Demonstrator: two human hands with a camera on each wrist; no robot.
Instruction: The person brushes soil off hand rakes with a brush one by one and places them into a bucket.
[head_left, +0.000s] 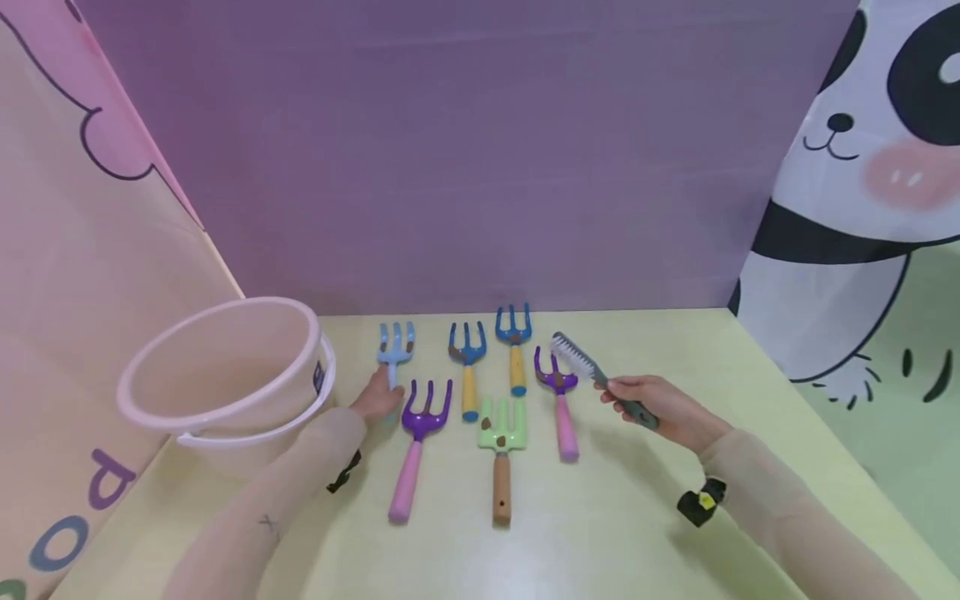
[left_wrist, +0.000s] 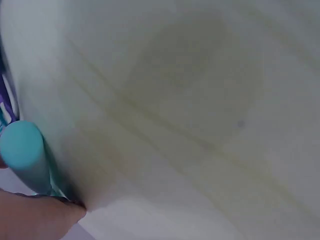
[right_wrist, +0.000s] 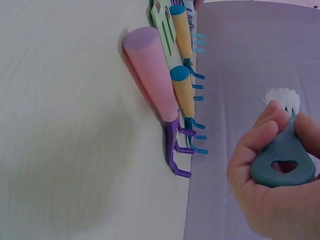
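In the head view my left hand (head_left: 378, 395) grips the handle of a light blue garden hand fork (head_left: 395, 353); brown patches mark its tines. The left wrist view shows its turquoise handle end (left_wrist: 22, 146) beside my thumb. My right hand (head_left: 660, 406) holds a scrubbing brush (head_left: 637, 412) by its grey-green handle, white bristles pointing left, above the table. Nearest to the brush lies a small purple hand fork (head_left: 566, 425) with a pink handle and brown marks. The right wrist view shows fingers and thumb around the brush handle (right_wrist: 282, 155).
Two blue forks with yellow handles (head_left: 469, 392) (head_left: 517, 367), a larger purple fork (head_left: 407, 483) and a green fork (head_left: 502, 487) lie on the table (head_left: 600, 533). Stacked pale pink buckets (head_left: 315, 342) stand at left. A purple backdrop (head_left: 480, 167) closes the far edge.
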